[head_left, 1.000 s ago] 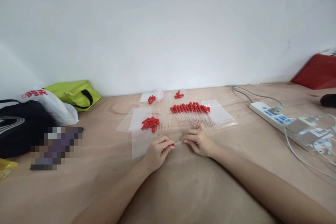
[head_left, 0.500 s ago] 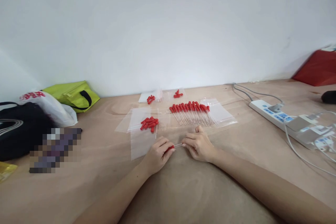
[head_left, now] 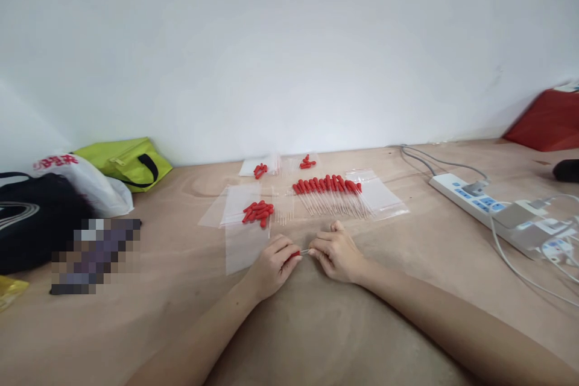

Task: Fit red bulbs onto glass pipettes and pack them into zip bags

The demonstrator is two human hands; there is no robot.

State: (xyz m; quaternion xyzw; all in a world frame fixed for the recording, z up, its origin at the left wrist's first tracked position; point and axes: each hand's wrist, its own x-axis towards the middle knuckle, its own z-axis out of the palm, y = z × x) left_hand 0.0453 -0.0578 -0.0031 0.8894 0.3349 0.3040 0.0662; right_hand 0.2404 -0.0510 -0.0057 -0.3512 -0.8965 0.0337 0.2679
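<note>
Between finger and thumb, my left hand (head_left: 273, 268) pinches a red rubber bulb (head_left: 295, 254). My right hand (head_left: 337, 254) grips a thin clear tube (head_left: 304, 251), whose near end meets the bulb. Beyond my hands lies a row of clear tubes with red bulbs (head_left: 328, 184), side by side. Several loose red bulbs (head_left: 258, 212) rest on a clear plastic bag to the left, beside a few bare tubes (head_left: 284, 208). Two smaller groups of red pieces, one on the left (head_left: 260, 170) and one on the right (head_left: 307, 162), lie further back.
A plastic zip bag (head_left: 384, 196) lies right of the row. Further right are a white power strip (head_left: 465, 193) with cables and a red bag (head_left: 545, 120). On the left are a lime-green bag (head_left: 122, 163), a white bag (head_left: 97, 190) and a black bag (head_left: 40, 220).
My right hand has moved slightly left, closer to my left hand, and less of the clear tube shows between them. My left hand has stayed nearly still.
</note>
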